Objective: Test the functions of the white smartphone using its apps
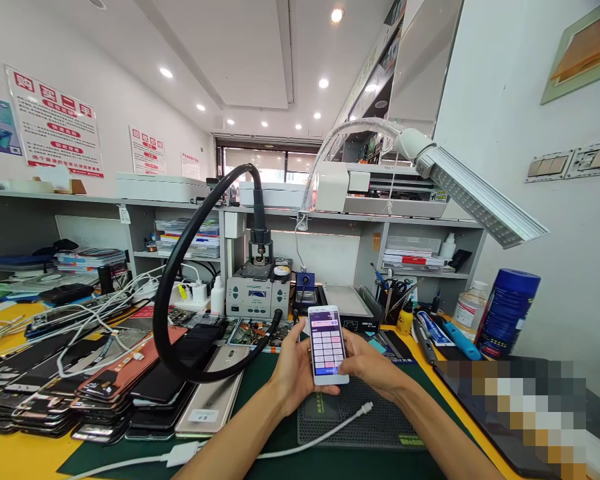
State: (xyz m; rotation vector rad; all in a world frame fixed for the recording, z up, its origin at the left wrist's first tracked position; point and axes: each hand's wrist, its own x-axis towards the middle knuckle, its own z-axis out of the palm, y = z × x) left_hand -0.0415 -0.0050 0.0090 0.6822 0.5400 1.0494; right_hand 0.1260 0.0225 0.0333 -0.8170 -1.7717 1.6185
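Observation:
A white smartphone (327,350) is held upright above the workbench, its lit screen showing a grid of pale tiles. My left hand (291,370) cradles it from the left side, with fingers reaching behind and under the lower end. On the other side my right hand (373,363) grips the right edge, and its thumb rests on the lower right of the screen. The right fingers behind the phone are hidden. Below lies a dark perforated mat (360,420), crossed by a white charging cable (330,433) whose plug lies loose.
Stacks of phones and phone parts (105,393) crowd the left, with a gold phone (213,393) nearest. Behind stands a hot-air station (253,297) with a thick black hose (163,293) arching forward. A lamp (480,193) overhangs the right, above a blue can (510,313) and a bottle (470,307).

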